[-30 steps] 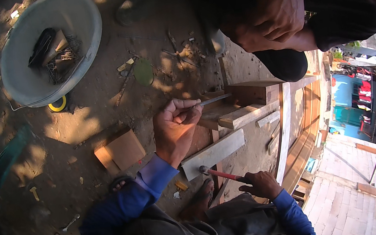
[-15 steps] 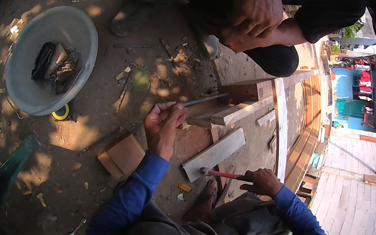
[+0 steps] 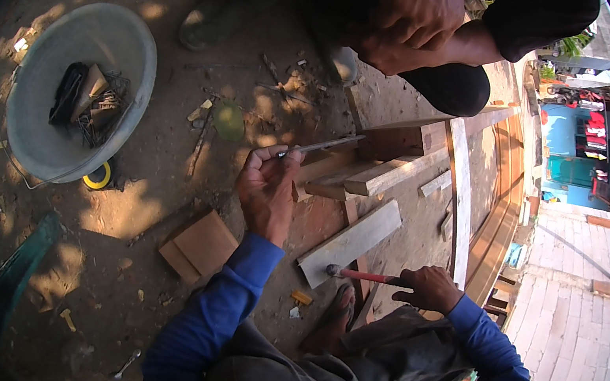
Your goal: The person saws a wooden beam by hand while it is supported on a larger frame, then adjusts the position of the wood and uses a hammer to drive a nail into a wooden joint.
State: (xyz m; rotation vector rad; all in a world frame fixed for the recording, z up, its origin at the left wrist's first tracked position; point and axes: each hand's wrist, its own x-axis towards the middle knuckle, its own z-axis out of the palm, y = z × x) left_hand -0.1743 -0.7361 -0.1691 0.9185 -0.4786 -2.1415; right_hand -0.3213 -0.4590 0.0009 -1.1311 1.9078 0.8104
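Observation:
My left hand is closed around one end of a long thin grey metal rod. The rod's far end reaches the dark end of a reddish-brown wooden beam; I cannot tell whether they touch. Lower right, my right hand grips the black end of a hammer handle. The hammer has a red shaft, and its small head lies over a pale flat board near my sandalled foot. Beside the beam, a pale timber piece lies below my left hand's rod.
Another person's hands rest clasped at the upper right, close to the beam. A grey basin with nails and a dark object stands upper left, a yellow tape measure by it. A brown wood block lies left of my arm.
My left hand has turned slightly and shifted up and to the right, with the rod now nearer level. The hammer has barely moved. The view has shifted slightly.

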